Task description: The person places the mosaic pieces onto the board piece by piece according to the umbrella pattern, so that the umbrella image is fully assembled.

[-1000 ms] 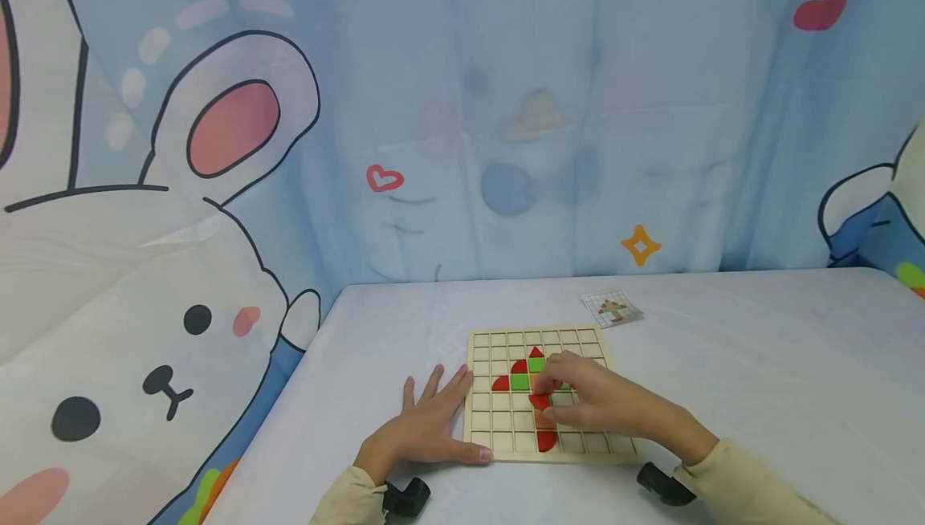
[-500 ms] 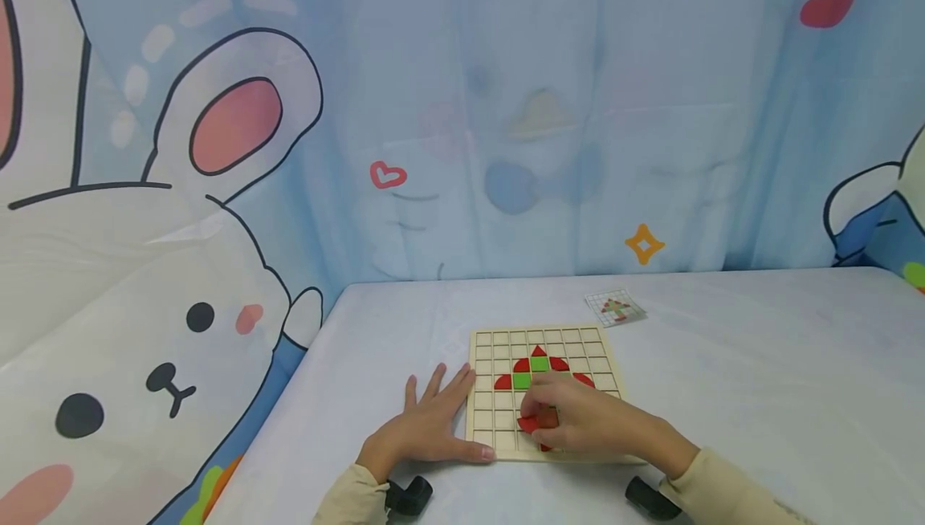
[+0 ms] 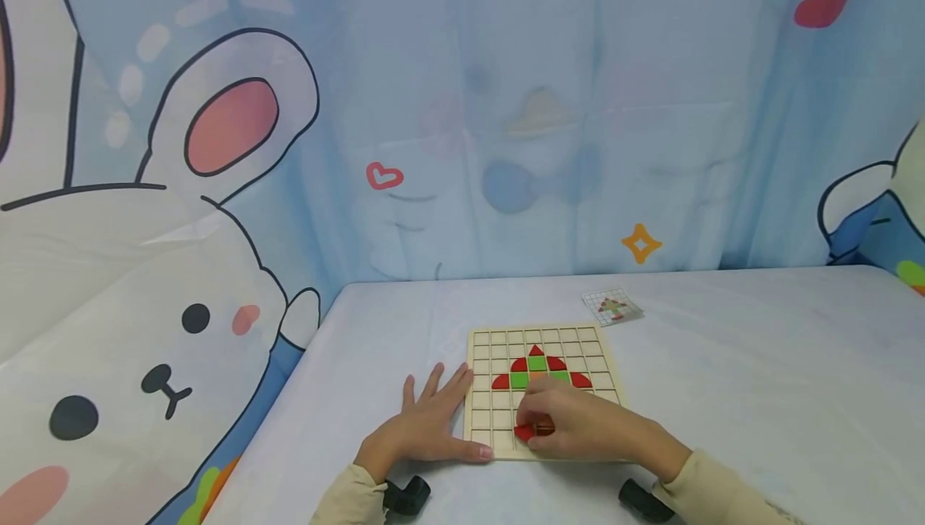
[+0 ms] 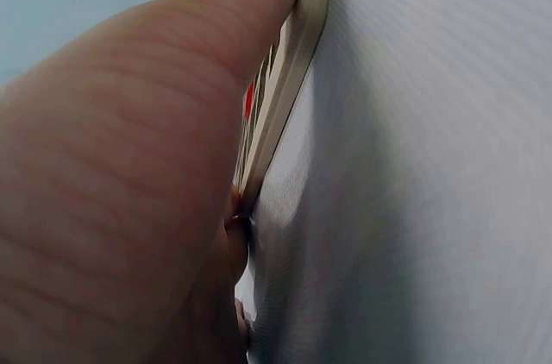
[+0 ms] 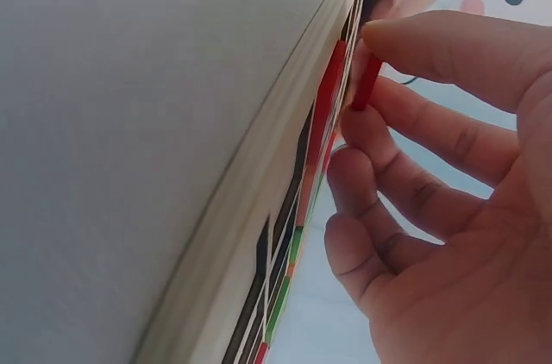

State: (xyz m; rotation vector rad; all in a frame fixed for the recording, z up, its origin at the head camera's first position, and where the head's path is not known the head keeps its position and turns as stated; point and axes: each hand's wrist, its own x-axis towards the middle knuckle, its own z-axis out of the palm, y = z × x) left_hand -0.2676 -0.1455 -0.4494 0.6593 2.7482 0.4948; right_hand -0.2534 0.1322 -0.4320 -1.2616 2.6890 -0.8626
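Note:
In the head view a pale wooden grid board (image 3: 482, 401) lies on the table, with red, green and orange tiles set in a tree-like pattern topped by a red triangle tile (image 3: 535, 351). My left hand (image 3: 428, 426) lies at the board's left side, fingers spread, fingertips and thumb touching its edge. Over the board's lower middle, my right hand (image 3: 574, 422) pinches a small red tile (image 5: 368, 84) between thumb and fingers. The right wrist view shows this tile tilted up, close above the board. My right hand covers part of the tiles beneath it.
A small card (image 3: 611, 307) with a grid and a coloured tree picture lies behind the board, to the right. White cloth (image 3: 759, 364) covers the table. A blue printed curtain (image 3: 433, 107) hangs behind it.
My right hand has moved from the middle of the pattern down toward the board's front edge, taking the red tile with it. Tiles on the pattern's right side are uncovered. The left hand stays put.

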